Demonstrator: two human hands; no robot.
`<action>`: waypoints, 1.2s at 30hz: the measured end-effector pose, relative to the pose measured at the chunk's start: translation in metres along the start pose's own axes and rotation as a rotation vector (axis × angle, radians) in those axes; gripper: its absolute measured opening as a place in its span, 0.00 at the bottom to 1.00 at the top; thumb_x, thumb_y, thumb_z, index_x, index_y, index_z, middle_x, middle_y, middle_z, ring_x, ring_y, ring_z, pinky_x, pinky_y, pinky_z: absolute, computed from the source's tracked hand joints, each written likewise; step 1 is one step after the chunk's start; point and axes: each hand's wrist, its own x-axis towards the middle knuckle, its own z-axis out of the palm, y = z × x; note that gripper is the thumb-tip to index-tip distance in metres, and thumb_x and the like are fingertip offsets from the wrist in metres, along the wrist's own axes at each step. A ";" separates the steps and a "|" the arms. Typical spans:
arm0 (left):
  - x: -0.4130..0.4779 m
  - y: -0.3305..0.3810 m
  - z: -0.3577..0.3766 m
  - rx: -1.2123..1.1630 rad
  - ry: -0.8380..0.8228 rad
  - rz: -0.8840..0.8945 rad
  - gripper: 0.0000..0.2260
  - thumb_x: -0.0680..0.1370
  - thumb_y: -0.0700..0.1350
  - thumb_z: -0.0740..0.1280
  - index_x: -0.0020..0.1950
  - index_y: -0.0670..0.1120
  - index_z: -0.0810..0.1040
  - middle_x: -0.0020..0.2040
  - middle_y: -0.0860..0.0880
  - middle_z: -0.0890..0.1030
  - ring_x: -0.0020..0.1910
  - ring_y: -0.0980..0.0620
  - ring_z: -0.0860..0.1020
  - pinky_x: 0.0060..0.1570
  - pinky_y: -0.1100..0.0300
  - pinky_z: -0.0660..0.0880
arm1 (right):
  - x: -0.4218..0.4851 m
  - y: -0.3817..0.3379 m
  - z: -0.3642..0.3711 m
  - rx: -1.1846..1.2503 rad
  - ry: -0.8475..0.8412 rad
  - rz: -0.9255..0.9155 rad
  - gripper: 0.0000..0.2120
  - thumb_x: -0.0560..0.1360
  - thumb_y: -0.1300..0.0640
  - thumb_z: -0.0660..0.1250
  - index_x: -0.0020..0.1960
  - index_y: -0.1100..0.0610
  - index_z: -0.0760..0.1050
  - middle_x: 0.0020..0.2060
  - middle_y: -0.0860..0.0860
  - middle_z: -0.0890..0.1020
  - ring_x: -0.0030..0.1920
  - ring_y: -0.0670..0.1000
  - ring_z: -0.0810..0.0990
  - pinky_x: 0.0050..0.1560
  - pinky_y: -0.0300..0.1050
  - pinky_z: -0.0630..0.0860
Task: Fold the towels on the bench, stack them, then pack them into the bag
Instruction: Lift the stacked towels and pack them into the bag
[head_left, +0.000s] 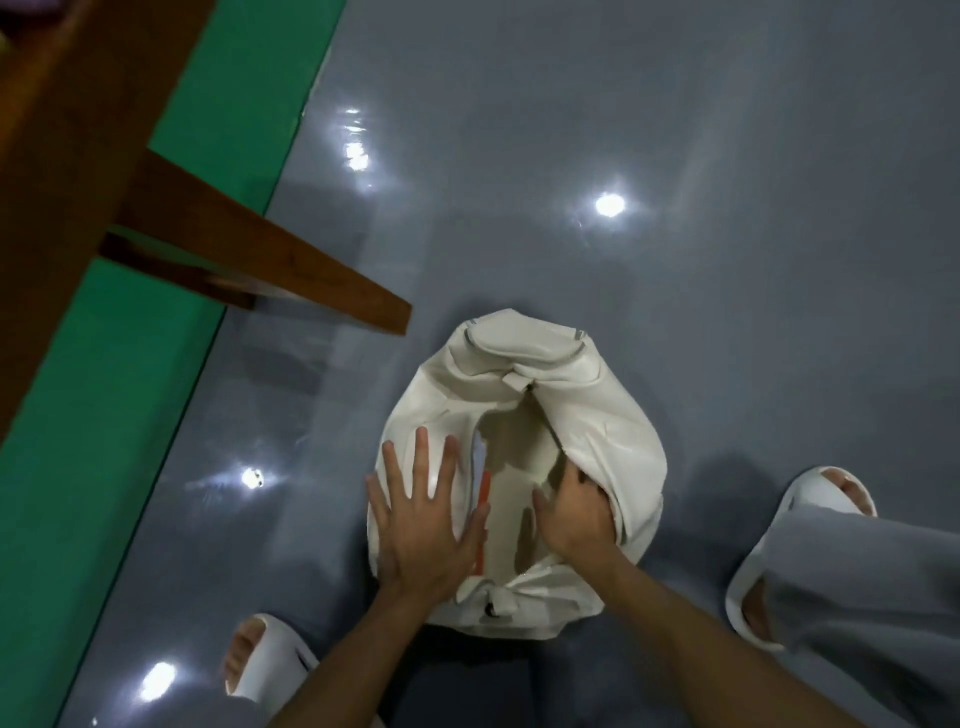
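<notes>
A white bag (582, 415) stands on the grey floor between my feet, its mouth open toward me. My left hand (423, 514) lies flat with spread fingers on the bag's left side. My right hand (574, 514) reaches into the opening and grips the right edge of the bag, fingers tucked under the fabric. Inside the opening I see pale cloth (506, 499) and a thin orange strip (484, 493) along the left lip. No loose towel is in view.
A brown wooden bench (62, 119) fills the upper left, one leg (291, 275) slanting down toward the bag. A green floor band (109, 395) runs under it. My white slippers (826, 493) (265, 660) flank the bag on the glossy grey floor (675, 156).
</notes>
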 end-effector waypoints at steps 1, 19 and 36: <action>0.001 0.000 -0.005 0.014 -0.017 -0.011 0.40 0.81 0.69 0.56 0.85 0.49 0.50 0.85 0.42 0.46 0.83 0.34 0.46 0.76 0.29 0.51 | -0.003 -0.005 -0.002 -0.085 -0.041 -0.050 0.38 0.80 0.40 0.64 0.82 0.55 0.53 0.76 0.58 0.67 0.75 0.61 0.67 0.77 0.56 0.64; -0.028 0.007 -0.119 -0.210 -0.032 -0.030 0.34 0.82 0.67 0.48 0.82 0.61 0.33 0.85 0.47 0.40 0.83 0.44 0.48 0.80 0.46 0.50 | -0.064 -0.071 -0.098 0.039 -0.155 -0.287 0.40 0.78 0.28 0.56 0.83 0.43 0.48 0.82 0.48 0.56 0.80 0.54 0.59 0.78 0.55 0.63; -0.154 -0.093 -0.361 -0.330 0.590 -0.103 0.30 0.81 0.68 0.55 0.80 0.56 0.64 0.75 0.52 0.71 0.70 0.52 0.73 0.62 0.55 0.76 | -0.211 -0.294 -0.220 0.020 -0.061 -0.908 0.43 0.74 0.25 0.62 0.81 0.43 0.55 0.77 0.46 0.65 0.76 0.49 0.65 0.74 0.52 0.67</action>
